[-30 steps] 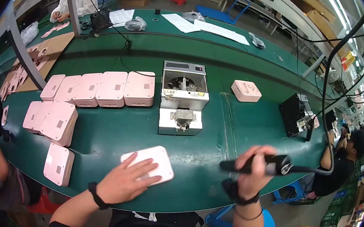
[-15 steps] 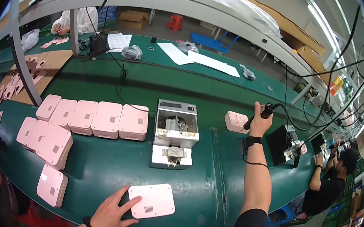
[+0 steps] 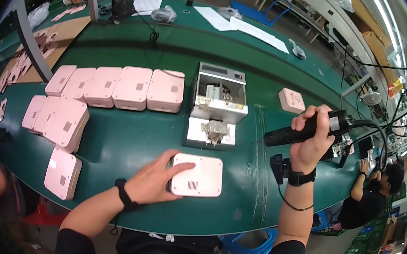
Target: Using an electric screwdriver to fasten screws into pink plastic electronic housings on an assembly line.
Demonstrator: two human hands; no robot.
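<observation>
My left hand (image 3: 152, 178) grips the left edge of a pink plastic case (image 3: 203, 176), one finger reaching over its top. The case lies flat on the bench, with a slotted vent and screw holes in its upper face. Raised at the right, my right hand (image 3: 314, 136) is wrapped round a black electric screwdriver (image 3: 289, 135) with a cord at its back end. The driver lies nearly level, its tip to the left and apart from the case. Beyond the case stands a grey-white screw feeder (image 3: 218, 108) with an open top.
Several pink cases (image 3: 133, 87) stand in rows and stacks at the left. Another pink piece (image 3: 292, 100) sits at the far right. Pink parts lie on cardboard (image 3: 69, 33) at the far left. Cables hang at the right; co-workers sit at both sides and across.
My left hand has closed on the case's left edge; before, its fingers were spread over it. My right hand has brought the screwdriver nearer and turned it more level. The view has shifted.
</observation>
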